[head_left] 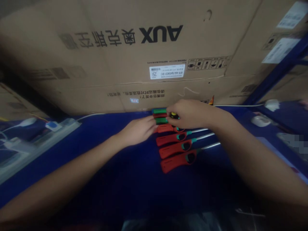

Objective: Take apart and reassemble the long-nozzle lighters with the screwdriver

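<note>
Several long-nosed gas lighters lie side by side in a row on the blue surface, with their handles to the left and metal tubes to the right. The nearest is a red lighter, and two more red ones lie just behind it. Farther back is a green lighter, with another green-handled one beside the cardboard. My left hand has its fingers closed at the left end of the green lighter's handle. From above, my right hand closes around that lighter's trigger end, hiding its tube and part of the lighters behind.
A large cardboard box with upside-down print stands behind the row like a wall. On the left are a clear plastic strip and white plugs with cables. White items lie at the right, near a blue metal post.
</note>
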Available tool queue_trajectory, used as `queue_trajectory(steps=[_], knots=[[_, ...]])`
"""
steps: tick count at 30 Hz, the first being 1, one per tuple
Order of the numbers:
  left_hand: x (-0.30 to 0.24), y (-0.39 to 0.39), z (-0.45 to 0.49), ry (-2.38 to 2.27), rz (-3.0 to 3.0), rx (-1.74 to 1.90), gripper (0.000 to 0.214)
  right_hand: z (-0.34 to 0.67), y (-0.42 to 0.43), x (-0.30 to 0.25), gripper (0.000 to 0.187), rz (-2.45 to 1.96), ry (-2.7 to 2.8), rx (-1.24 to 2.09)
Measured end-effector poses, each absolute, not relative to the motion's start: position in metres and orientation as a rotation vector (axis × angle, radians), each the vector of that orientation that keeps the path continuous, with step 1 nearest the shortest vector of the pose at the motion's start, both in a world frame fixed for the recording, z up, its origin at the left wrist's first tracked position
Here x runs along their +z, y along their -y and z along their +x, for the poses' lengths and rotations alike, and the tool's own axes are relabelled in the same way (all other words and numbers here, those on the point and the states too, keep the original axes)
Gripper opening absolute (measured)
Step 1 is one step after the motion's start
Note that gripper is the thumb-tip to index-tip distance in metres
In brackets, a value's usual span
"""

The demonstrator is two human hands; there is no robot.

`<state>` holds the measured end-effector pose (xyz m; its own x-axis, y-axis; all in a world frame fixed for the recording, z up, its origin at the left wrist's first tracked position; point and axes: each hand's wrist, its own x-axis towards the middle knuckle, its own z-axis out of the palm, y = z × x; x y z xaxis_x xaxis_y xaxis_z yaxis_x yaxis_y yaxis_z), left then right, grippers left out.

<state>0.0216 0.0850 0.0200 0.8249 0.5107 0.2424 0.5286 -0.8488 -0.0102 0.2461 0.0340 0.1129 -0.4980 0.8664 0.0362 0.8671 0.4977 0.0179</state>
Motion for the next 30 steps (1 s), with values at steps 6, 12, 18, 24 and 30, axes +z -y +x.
queue_trajectory(steps=[6, 12, 18, 24, 30], knots=[[0.004, -0.122, -0.014, 1.212, -2.863, -0.265, 0.033, 0.247, -0.033, 0.114, 0.025, -1.569, 2.700, -0.010], [-0.016, -0.130, -0.035, 1.261, -2.849, -0.245, 0.031, 0.249, -0.036, 0.110, 0.024, -1.526, 2.707, -0.011], [-0.020, -0.131, -0.038, 1.229, -2.907, -0.332, 0.027, 0.251, -0.038, 0.107, 0.025, -1.516, 2.692, -0.002], [-0.017, -0.121, -0.028, 1.234, -2.896, -0.645, 0.026, 0.251, -0.039, 0.107, 0.025, -1.503, 2.697, -0.012], [-0.011, -0.091, 0.009, 0.905, -3.041, -0.747, 0.029, 0.249, -0.038, 0.108, 0.026, -1.448, 2.693, 0.058]])
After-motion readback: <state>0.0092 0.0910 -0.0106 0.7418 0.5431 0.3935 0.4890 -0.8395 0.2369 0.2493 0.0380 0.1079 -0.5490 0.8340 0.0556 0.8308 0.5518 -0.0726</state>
